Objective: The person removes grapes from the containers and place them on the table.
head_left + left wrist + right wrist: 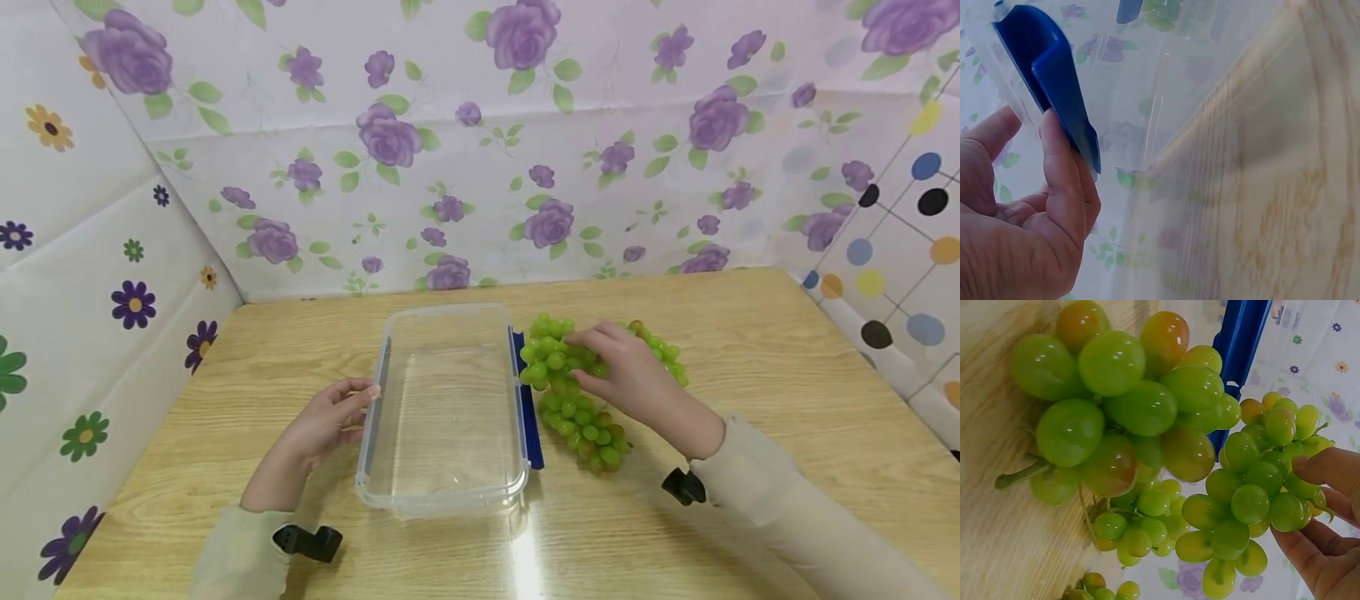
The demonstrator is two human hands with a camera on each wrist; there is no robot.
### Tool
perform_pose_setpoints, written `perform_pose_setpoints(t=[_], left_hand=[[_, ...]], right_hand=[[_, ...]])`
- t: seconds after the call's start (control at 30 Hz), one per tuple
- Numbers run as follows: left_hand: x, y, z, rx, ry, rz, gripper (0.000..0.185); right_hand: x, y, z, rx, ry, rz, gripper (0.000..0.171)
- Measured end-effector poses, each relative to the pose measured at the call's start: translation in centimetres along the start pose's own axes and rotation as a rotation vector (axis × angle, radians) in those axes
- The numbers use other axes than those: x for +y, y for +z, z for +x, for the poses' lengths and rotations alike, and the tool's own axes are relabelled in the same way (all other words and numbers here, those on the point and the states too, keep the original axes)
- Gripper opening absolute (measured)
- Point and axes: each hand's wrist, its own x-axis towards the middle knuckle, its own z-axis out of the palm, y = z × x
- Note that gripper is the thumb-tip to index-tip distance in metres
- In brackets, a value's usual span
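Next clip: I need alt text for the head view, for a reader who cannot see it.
A right hand grips green grapes lying on a wooden table, just right of a clear box with blue clips. The left hand touches the box's left side; floral sheets line the walls behind.

You are seeing lots of bare counter lying open on the right. The clear box and the grapes are blocking the middle, touching each other.
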Motion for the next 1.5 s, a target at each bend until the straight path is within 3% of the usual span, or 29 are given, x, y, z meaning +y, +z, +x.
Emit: perform_pose_setpoints(t=[0.73,1.03,1.5], left_hand=[[-0.2,0.0,0.0,-0.014,0.008,-0.011,0.052],[0.0,0.1,0.0,-0.008,0.001,-0.008,0.052],[-0.2,0.0,0.0,-0.007,0.009,-0.004,0.053]], right_hand=[[1.5,-0.7,-1.6,0.013,0.048,-0.042,0.037],[1.9,-1.3,-2.4,0.012,0.061,-0.107,0.037],[2.7,-1.4,-4.3,-0.038,0.128,-0.144,0.035]])
